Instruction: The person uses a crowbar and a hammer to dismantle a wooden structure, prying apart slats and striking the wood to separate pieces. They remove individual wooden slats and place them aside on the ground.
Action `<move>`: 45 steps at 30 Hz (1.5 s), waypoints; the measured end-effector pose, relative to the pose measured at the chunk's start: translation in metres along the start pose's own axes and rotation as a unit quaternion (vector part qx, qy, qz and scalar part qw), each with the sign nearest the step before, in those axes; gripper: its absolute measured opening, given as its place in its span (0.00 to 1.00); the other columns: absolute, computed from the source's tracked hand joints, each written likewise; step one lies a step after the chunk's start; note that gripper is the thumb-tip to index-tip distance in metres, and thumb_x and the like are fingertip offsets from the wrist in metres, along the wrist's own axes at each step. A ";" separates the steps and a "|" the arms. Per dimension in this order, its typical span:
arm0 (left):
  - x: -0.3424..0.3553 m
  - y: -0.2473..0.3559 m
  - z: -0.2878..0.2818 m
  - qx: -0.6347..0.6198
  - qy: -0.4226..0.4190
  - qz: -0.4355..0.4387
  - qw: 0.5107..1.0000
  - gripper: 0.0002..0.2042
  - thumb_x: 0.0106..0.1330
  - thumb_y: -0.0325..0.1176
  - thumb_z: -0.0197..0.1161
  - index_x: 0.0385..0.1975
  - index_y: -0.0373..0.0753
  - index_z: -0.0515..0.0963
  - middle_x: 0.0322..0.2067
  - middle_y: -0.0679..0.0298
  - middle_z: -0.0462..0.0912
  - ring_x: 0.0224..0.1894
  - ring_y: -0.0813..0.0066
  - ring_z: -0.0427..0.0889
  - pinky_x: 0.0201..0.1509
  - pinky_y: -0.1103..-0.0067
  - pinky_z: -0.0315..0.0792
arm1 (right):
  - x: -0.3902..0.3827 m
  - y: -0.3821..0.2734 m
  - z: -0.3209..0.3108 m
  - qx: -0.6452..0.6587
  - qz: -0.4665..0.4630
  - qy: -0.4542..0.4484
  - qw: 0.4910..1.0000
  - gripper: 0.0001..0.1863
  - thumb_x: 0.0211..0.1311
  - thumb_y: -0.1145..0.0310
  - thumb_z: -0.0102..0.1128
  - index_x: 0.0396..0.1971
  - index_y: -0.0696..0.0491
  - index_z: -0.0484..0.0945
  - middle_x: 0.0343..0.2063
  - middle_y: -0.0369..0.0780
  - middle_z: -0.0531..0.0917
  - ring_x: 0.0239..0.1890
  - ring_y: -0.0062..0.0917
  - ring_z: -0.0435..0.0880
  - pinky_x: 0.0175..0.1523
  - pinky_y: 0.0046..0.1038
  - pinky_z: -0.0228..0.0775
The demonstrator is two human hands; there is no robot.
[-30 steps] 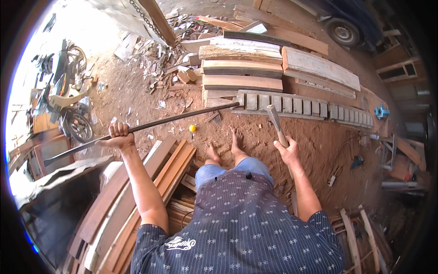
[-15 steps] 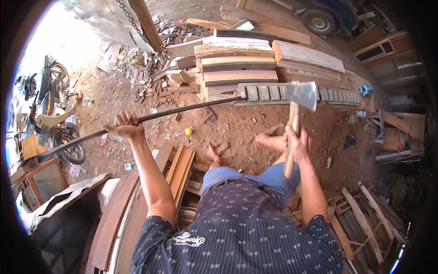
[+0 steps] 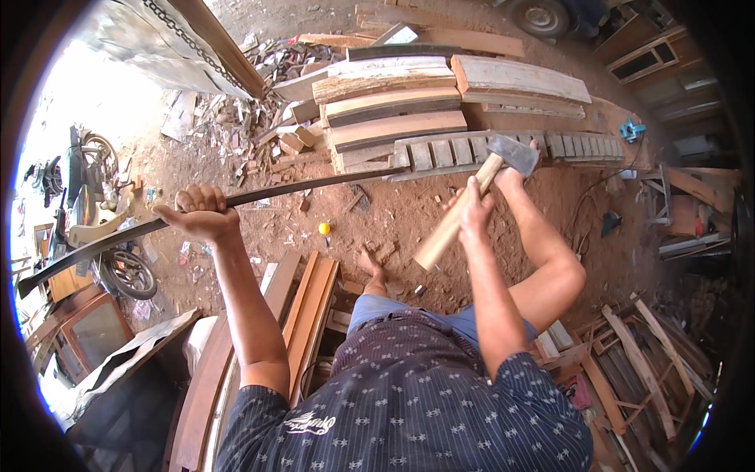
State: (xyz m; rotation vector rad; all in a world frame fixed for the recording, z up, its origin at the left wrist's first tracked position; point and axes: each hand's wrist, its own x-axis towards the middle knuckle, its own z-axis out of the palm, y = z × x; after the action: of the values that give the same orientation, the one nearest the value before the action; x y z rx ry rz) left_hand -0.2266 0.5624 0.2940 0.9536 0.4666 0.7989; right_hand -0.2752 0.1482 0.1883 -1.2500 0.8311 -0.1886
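Observation:
My left hand (image 3: 203,212) is closed round a long dark bar (image 3: 307,186), which slants across the left half of the view. The bar's far tip meets the left end of a timber (image 3: 440,154) with a row of rectangular notches. My right hand (image 3: 475,208) grips the wooden handle of an axe (image 3: 513,152). The axe head is over the notched timber, while the handle's butt points down and left. Beside the axe head, my bare right foot (image 3: 510,178) is up at the timber's near edge, partly hidden by the axe.
Stacked beams (image 3: 397,126) lie beyond the notched timber. Wood scraps (image 3: 244,118) are heaped at the far left, near a motorcycle (image 3: 86,212). A small yellow ball (image 3: 324,229) sits on the dirt. Brown planks (image 3: 311,295) lie near my left arm, wooden frames (image 3: 641,366) at right.
My right hand has swung the axe; its handle now slants to the lower left and its head is turned. My right foot has moved forward to the timber. The bar's near end has shifted left.

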 end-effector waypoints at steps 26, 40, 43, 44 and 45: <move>-0.036 0.023 0.053 0.053 0.067 0.059 0.995 0.30 0.77 0.60 0.39 0.13 0.52 0.47 0.09 0.76 0.47 0.10 0.84 0.42 0.10 0.82 0.42 | -0.003 0.121 0.006 -0.131 0.275 -0.198 0.932 0.11 0.65 0.67 0.63 0.36 0.59 0.74 0.17 0.38 0.76 0.14 0.26 0.77 0.18 0.32 0.75; -0.008 0.039 0.013 -0.044 0.026 0.015 0.999 0.23 0.70 0.47 0.50 0.45 0.30 0.78 0.09 0.79 0.46 0.10 0.85 0.42 0.13 0.82 0.41 | 0.023 -0.121 -0.135 0.006 -0.041 0.003 0.999 0.12 0.66 0.61 0.61 0.33 0.54 0.72 0.21 0.36 0.76 0.14 0.21 0.75 0.19 0.25 0.72; -0.012 0.045 0.010 -0.044 0.069 0.000 0.997 0.16 0.73 0.46 0.45 0.24 0.44 0.60 0.09 0.78 0.48 0.10 0.85 0.43 0.11 0.82 0.41 | 0.004 -0.129 -0.147 0.044 -0.021 0.022 0.999 0.13 0.66 0.60 0.61 0.35 0.53 0.71 0.21 0.35 0.75 0.15 0.21 0.74 0.20 0.25 0.69; -0.014 0.046 0.009 -0.047 0.086 -0.008 0.995 0.23 0.75 0.45 0.42 0.13 0.51 0.51 0.09 0.77 0.49 0.09 0.85 0.43 0.10 0.82 0.41 | -0.002 -0.130 -0.149 0.049 -0.016 0.021 0.998 0.13 0.66 0.59 0.61 0.36 0.53 0.71 0.22 0.35 0.75 0.16 0.21 0.74 0.20 0.25 0.69; -0.012 0.046 0.006 -0.056 0.114 -0.015 0.992 0.23 0.74 0.44 0.42 0.13 0.51 0.51 0.09 0.77 0.49 0.09 0.85 0.43 0.10 0.82 0.41 | -0.004 -0.128 -0.152 0.044 -0.017 0.018 0.999 0.13 0.66 0.59 0.60 0.36 0.53 0.71 0.22 0.35 0.75 0.17 0.21 0.74 0.21 0.25 0.70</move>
State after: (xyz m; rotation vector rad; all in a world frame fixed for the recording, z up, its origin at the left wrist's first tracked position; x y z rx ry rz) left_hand -0.2484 0.5650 0.3371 0.7535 0.6253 0.9025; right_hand -0.3374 -0.0085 0.2926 -1.1813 0.8236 -0.2732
